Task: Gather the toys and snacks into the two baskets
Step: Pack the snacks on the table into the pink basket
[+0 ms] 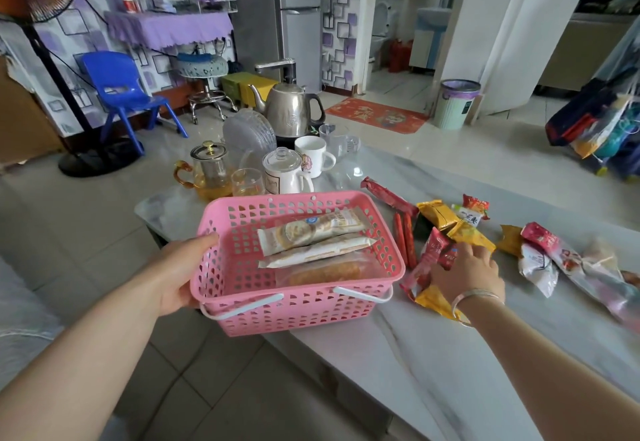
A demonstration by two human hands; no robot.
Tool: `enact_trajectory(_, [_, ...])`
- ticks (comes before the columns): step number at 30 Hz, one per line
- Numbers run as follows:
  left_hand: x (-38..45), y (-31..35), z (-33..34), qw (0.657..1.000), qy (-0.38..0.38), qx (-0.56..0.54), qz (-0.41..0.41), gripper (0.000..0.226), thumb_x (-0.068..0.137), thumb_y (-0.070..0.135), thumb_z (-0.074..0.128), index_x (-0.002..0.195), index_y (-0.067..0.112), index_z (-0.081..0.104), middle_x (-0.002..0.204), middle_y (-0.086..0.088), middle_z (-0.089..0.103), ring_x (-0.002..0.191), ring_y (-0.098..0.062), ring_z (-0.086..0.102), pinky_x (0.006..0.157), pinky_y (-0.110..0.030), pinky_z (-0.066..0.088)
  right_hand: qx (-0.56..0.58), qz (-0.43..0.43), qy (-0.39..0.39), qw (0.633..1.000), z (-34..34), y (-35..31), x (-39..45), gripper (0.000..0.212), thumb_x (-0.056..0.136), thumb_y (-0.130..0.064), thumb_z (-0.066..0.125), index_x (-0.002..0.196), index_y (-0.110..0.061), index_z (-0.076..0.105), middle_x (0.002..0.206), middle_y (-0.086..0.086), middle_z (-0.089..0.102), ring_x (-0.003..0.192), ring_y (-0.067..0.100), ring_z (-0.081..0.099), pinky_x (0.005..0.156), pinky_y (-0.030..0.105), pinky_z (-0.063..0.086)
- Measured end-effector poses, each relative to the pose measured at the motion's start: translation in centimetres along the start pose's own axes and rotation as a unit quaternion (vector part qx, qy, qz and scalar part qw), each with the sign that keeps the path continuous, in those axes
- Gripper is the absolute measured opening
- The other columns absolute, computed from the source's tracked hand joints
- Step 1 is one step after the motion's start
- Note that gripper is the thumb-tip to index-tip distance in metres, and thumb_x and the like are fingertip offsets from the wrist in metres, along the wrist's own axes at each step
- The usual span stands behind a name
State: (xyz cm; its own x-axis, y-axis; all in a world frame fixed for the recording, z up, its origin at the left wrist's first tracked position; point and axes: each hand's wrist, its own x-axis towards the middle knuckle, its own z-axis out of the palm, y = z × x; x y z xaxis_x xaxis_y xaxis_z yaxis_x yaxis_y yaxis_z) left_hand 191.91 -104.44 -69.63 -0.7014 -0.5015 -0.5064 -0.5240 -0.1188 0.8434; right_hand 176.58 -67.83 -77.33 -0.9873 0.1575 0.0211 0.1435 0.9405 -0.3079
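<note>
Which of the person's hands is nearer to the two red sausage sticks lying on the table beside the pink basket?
Right. The right hand rests on snack packets just right of the sausage sticks. The left hand grips the pink basket's far left rim, with the basket between.
</note>
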Motion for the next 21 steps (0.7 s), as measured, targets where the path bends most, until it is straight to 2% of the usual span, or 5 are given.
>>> enact_trajectory(5, [-0.1, -0.1, 0.4, 1.0, -0.005, 0.008, -0.002, 0.037, 0.1, 0.04, 0.049, 0.115, 0.011, 0.065, 0.104, -0.019, 0.075, 0.099, -0.04, 0.071, 0.094, -0.06, 0.052, 0.009, 0.042, -0.006, 0.999, 1.2, 0.7, -2.5, 0.068, 0.078, -0.059, 0.052, 0.132, -0.02, 0.038, 0.127, 0.011, 0.042, 0.119, 0.034, 0.042, 0.089, 0.045, 0.043])
enact_trajectory(10, [-1.2, 0.1, 1.0, 1.0, -0.007, 0.02, 0.0, 0.035, 0.101, 0.039, 0.047, 0.109, 0.01, 0.065, 0.103, -0.019, 0.074, 0.099, -0.04, 0.069, 0.094, -0.058, 0.051, 0.058, 0.041, 0.019, 0.997, 2.2, 1.0, -4.3, 0.056, 0.085, -0.05, 0.052, 0.129, -0.016, 0.042, 0.129, 0.012, 0.047, 0.118, 0.035, 0.042, 0.091, 0.043, 0.043])
enact_trajectory(14, [-1.9, 0.0, 1.0, 1.0, -0.004, 0.025, 0.003, 0.034, 0.101, 0.039, 0.047, 0.111, 0.011, 0.065, 0.105, -0.019, 0.073, 0.1, -0.04, 0.069, 0.094, -0.057, 0.051, 0.048, 0.023, 0.015, 0.998, 2.6, 1.2, -5.5, 0.059, 0.084, -0.055, 0.053, 0.128, -0.017, 0.046, 0.129, 0.011, 0.048, 0.116, 0.035, 0.043, 0.09, 0.041, 0.042])
enact_trajectory(18, [-2.8, 0.1, 1.2, 1.0, -0.001, 0.027, 0.003, 0.036, 0.101, 0.04, 0.046, 0.112, 0.011, 0.064, 0.105, -0.02, 0.073, 0.099, -0.04, 0.069, 0.091, -0.055, 0.053, 0.11, 0.031, -0.003, 0.993, 1.8, 1.1, -5.7, 0.048, 0.087, -0.041, 0.054, 0.126, -0.013, 0.05, 0.129, 0.013, 0.045, 0.112, 0.036, 0.049, 0.086, 0.04, 0.045])
enact_trajectory(21, [-3.4, 0.1, 1.3, 1.0, -0.001, 0.026, 0.006, 0.034, 0.102, 0.039, 0.046, 0.109, 0.012, 0.064, 0.104, -0.019, 0.073, 0.097, -0.04, 0.069, 0.089, -0.054, 0.054, 0.145, 0.034, 0.01, 0.989, 0.5, 0.9, -5.7, 0.038, 0.081, -0.029, 0.059, 0.117, -0.016, 0.056, 0.124, 0.007, 0.046, 0.094, 0.033, 0.061, 0.077, 0.038, 0.051])
